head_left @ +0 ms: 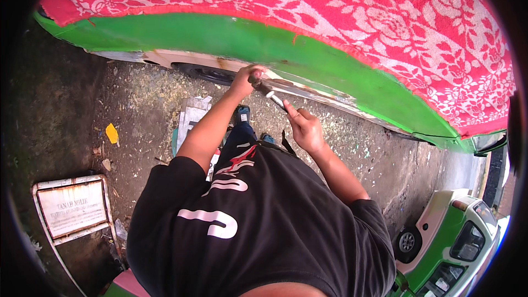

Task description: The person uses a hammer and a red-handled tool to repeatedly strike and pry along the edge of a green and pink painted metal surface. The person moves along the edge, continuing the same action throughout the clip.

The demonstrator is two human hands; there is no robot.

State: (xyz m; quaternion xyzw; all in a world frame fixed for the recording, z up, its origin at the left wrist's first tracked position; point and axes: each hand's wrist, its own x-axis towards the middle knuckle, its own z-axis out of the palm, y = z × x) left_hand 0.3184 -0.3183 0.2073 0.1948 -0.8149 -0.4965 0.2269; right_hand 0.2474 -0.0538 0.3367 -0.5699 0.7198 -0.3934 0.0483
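A hammer [276,99] is in my right hand [306,129], whose fingers wrap round the dark end of its handle. Its head reaches up and left, right beside my left hand [243,81]. That hand is closed against the lower side of a green vehicle [220,38]; whatever its fingers hold is hidden behind the hammer head. Along the vehicle's lower edge runs a pale, scraped and rusty sill [316,92]. A dark wheel [203,72] shows just left of my left hand.
A red and white floral cloth [385,27] covers the vehicle's top. Paint flakes litter the rough ground [143,110], with a yellow scrap [112,133] and papers [192,114]. A rusty framed sign [71,209] stands lower left. Another green and white vehicle [445,242] is parked lower right.
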